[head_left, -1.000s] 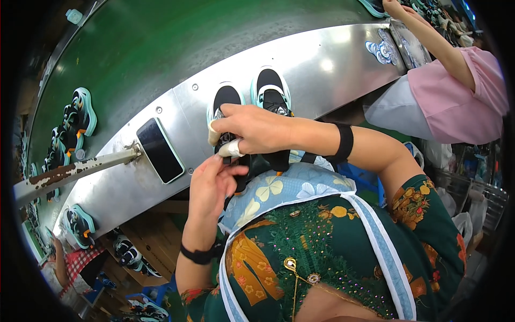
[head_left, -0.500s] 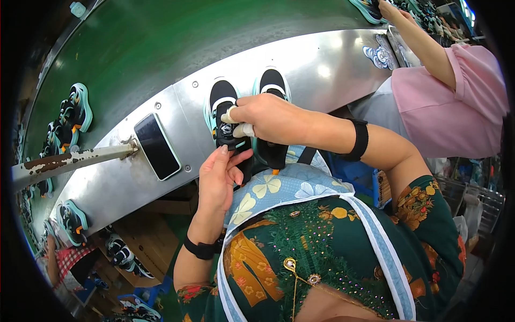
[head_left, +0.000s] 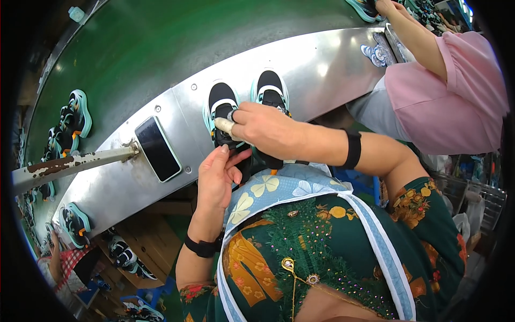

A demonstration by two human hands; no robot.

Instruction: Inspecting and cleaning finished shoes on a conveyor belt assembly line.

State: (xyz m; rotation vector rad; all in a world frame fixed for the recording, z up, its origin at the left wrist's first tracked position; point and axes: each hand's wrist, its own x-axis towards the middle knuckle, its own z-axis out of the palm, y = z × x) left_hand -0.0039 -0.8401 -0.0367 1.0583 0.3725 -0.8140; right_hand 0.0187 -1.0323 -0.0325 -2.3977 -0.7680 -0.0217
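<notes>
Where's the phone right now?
In the head view, the phone lies left of centre on the metal ledge, between the chipped-paint bar and the person's left hand.

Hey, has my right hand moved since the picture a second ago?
Yes. Judged against the round bolt head in the metal worktop, just left of the sneakers, your right hand is slightly farther right.

Glare on metal counter; bent edges
</notes>
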